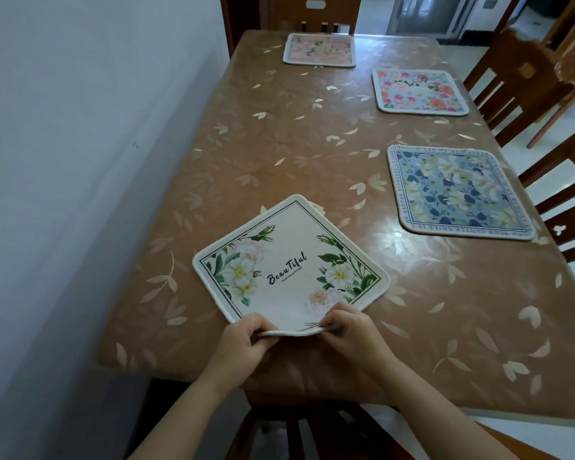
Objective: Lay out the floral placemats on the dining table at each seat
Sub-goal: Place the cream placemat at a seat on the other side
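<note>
While the dining table (279, 154) carried three laid mats, you held the white "Beautiful" placemat (286, 267) by the near edge. It sat corner-on, mostly flat on the tabletop. Your left hand (246, 340) and right hand (352, 330) each pinched its nearest corner, which was lifted and bowed.

Likely risks: let go like that, it would lie skewed to the edge, or slip off the glossy cover.

Around it: wall (80, 161) along the left edge, side chairs (512, 81) at the right edge. The blue placemat (458, 190) and multicolour placemat (419, 91) lay by the right edge, the pink placemat (319, 49) at the far edge. All were well apart; nothing blocked the spot.
</note>
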